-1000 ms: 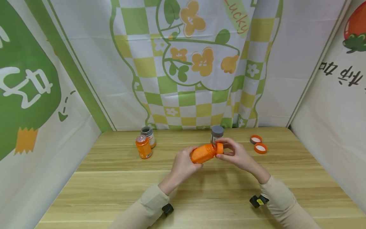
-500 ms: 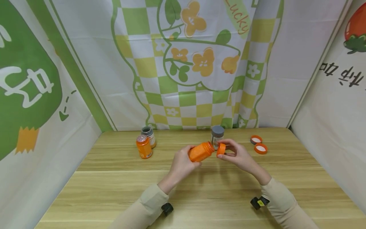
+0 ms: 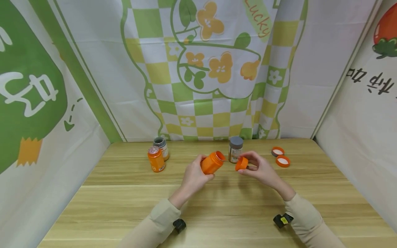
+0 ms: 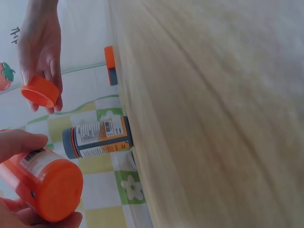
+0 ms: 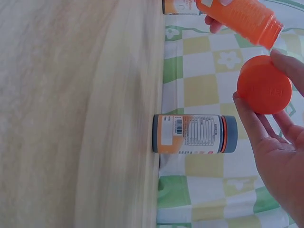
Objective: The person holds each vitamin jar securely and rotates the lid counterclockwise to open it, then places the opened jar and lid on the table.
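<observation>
My left hand [image 3: 194, 175] grips an orange plastic bottle [image 3: 212, 163] round its body, tilted with its uncapped mouth up and to the right. In the left wrist view the base of that bottle [image 4: 59, 191] faces the camera. Thumb and fingers of my right hand [image 3: 261, 172] pinch an orange screw cap [image 3: 241, 163], held apart from the bottle's mouth. Its round top shows in the right wrist view, where the cap [image 5: 264, 85] sits between thumb and fingertips. Just behind the cap a grey-lidded bottle [image 3: 235, 150] stands upright on the table.
Toward the back left stand an orange bottle [image 3: 156, 159] with a patterned seal on top and, behind it, an uncapped grey bottle [image 3: 161, 147]. Two loose caps, a grey-orange one [image 3: 277, 151] and an orange one [image 3: 282, 161], lie at the back right of the wooden table [image 3: 198, 206].
The cap has come off the bottle's mouth, and the gap between them has widened. My left hand has drawn the bottle left and turned its opening upward; the right hand has shifted slightly right.
</observation>
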Demonstrator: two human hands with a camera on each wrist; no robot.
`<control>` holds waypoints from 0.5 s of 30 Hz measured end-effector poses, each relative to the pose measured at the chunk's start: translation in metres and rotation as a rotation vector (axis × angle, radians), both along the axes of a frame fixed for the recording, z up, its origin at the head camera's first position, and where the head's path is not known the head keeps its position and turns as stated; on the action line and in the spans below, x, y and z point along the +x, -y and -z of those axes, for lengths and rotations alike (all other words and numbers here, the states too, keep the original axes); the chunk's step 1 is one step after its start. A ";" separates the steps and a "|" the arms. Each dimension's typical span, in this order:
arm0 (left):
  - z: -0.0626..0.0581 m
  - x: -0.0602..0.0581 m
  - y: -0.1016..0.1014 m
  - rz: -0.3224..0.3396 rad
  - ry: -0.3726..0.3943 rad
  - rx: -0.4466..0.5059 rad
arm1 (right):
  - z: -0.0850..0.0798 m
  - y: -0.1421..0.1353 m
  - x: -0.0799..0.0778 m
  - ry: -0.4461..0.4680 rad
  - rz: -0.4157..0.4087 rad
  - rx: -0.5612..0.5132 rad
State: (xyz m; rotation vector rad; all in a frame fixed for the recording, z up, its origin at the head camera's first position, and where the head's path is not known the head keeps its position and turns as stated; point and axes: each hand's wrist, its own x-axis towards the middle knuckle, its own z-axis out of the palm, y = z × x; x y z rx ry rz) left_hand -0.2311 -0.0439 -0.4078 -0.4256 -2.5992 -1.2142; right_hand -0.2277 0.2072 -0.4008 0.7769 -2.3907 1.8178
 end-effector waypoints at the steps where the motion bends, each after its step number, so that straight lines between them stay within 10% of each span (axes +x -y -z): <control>1: 0.000 0.000 0.001 -0.003 0.005 -0.001 | 0.003 -0.001 -0.002 -0.001 0.000 0.001; 15: 0.001 -0.003 0.009 0.001 -0.034 0.005 | 0.015 -0.013 -0.008 -0.033 0.052 0.046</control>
